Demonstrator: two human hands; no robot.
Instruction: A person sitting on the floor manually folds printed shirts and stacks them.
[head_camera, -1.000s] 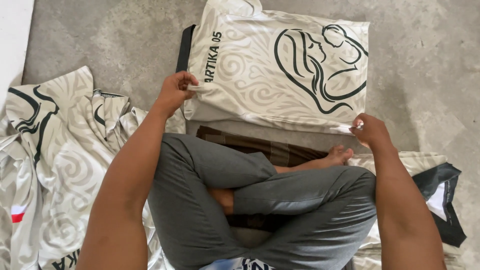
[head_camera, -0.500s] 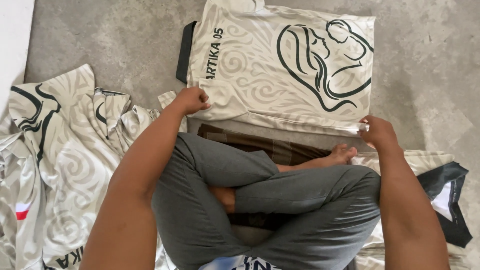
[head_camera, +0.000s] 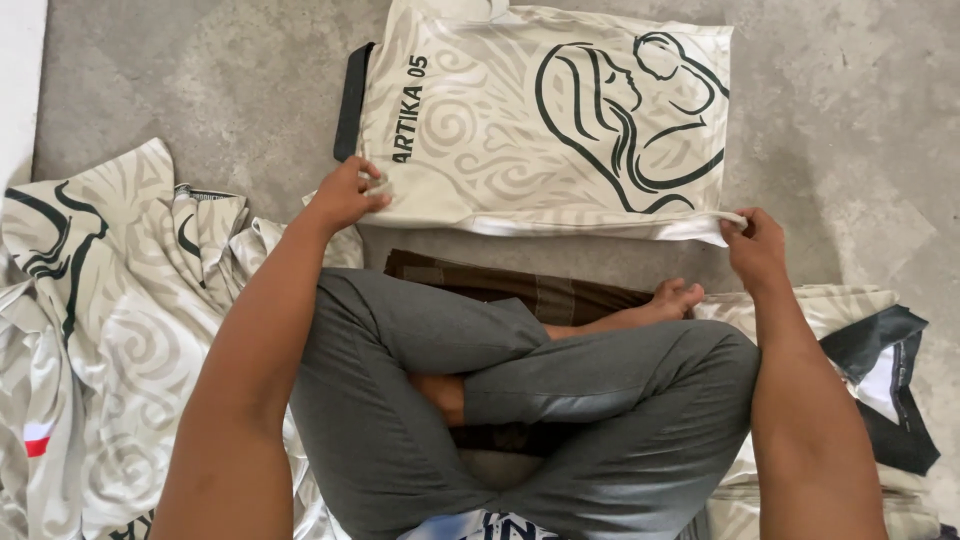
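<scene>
At the near edge of the folded cream jersey with swirling grey pattern and a dark line-drawn profile (head_camera: 550, 125), both hands are on the fabric. Left hand (head_camera: 345, 195) grips the lower left corner, fingers curled and closed on the cloth just below the dark lettering. Right hand (head_camera: 755, 245) pinches the lower right corner, thumb and fingertips nipped together on the folded white hem. Between the two hands that hem runs as a nearly straight line, and the garment lies flat on the grey concrete floor (head_camera: 850, 110), stretching away from the person. A black flat object (head_camera: 353, 100) pokes out from under the jersey's left side; what it is cannot be made out. The jersey's top edge is cut off by the frame. Closer in, crossed legs in grey trousers (head_camera: 500, 400) sit over a brown striped cloth (head_camera: 520, 290), mostly hidden beneath them, one bare foot (head_camera: 675, 298) showing. Off to the left lies a rumpled heap of matching cream patterned garments (head_camera: 110, 320); to the right, more cream cloth and a dark plastic bag (head_camera: 890, 390), partly out of frame.
</scene>
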